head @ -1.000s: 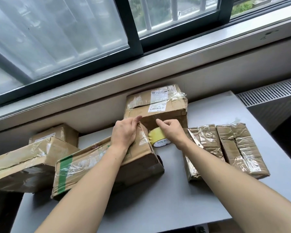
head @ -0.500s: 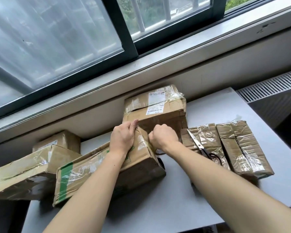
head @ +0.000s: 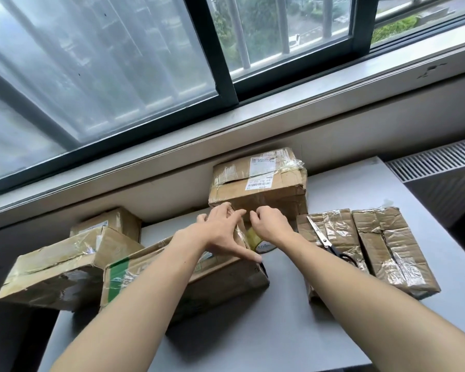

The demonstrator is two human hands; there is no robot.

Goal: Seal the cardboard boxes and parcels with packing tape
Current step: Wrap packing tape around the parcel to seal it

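A long cardboard box with a green stripe [head: 151, 285] lies across the grey table [head: 279, 331]. My left hand [head: 223, 234] presses on the box's right end with fingers spread, thumb reaching down its edge. My right hand [head: 269, 226] is curled just beside it, over the yellowish roll of packing tape [head: 258, 244], which stands against the box's end. Whether the fingers pinch a tape strip is hidden. A taller labelled box [head: 261, 183] stands right behind both hands.
Scissors [head: 325, 240] lie on a flat taped parcel [head: 330, 237]; a second taped parcel [head: 392, 248] lies to its right. Two more boxes [head: 65, 264] sit at the left, overhanging the table edge. A window sill runs along the back; a radiator grille stands right.
My left hand has spread its fingers and moved to the box's right end. My right hand shifted slightly, uncovering the tape roll. The camera tilted upward.
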